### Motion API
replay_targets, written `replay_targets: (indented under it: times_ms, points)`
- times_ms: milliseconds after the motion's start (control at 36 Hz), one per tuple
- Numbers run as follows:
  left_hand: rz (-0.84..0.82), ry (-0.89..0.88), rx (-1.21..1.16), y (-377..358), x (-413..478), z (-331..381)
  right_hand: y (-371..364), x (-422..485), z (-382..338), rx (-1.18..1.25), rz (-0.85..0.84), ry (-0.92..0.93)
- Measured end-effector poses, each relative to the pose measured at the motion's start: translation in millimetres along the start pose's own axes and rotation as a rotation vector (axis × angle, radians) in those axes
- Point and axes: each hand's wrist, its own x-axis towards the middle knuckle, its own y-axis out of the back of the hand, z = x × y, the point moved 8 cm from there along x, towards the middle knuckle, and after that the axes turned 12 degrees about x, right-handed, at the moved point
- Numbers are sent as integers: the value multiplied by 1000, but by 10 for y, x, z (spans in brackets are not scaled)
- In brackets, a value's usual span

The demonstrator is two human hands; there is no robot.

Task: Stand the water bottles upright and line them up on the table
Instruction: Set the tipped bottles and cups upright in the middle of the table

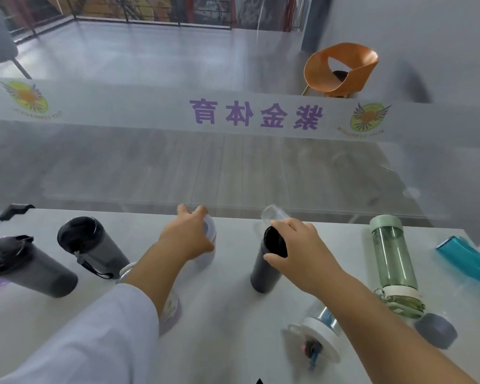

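My left hand (187, 235) grips the top of a pale lilac bottle (208, 246) standing near the table's far edge. My right hand (297, 245) holds the black lid end of a dark grey bottle (265, 273), which stands upright beside it. Two dark grey tumblers (93, 246) (25, 266) stand at the left. A green bottle (394, 266) and a teal bottle (466, 260) are at the right; whether they lie flat I cannot tell. A clear bottle with a white cap (316, 335) lies on its side under my right forearm. Another lilac bottle (171, 309) is mostly hidden under my left arm.
The white table (227, 314) ends at a glass wall with a frosted band of purple lettering (257, 113). A grey lid (435, 329) lies near the green bottle. A clear glass (275, 213) sits by the far edge. An orange chair (344, 70) stands beyond the glass.
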Motion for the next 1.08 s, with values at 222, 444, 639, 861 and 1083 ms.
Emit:
replay_targets:
  times_ms: [222, 444, 639, 861, 1083]
  points:
    - [65, -142, 9, 79, 79, 29, -60, 110, -87, 39, -57, 24]
    - [58, -181, 48, 11, 80, 56, -150, 130, -190, 24, -94, 144]
    - [46, -193, 20, -1, 31, 27, -156, 127, -163, 4, -103, 146]
    - [274, -178, -11, 245, -253, 15, 168, -31, -81, 146, 52, 167]
    - [546, -236, -37, 300, -729, 96, 353, -359, 384, 203, 89, 42]
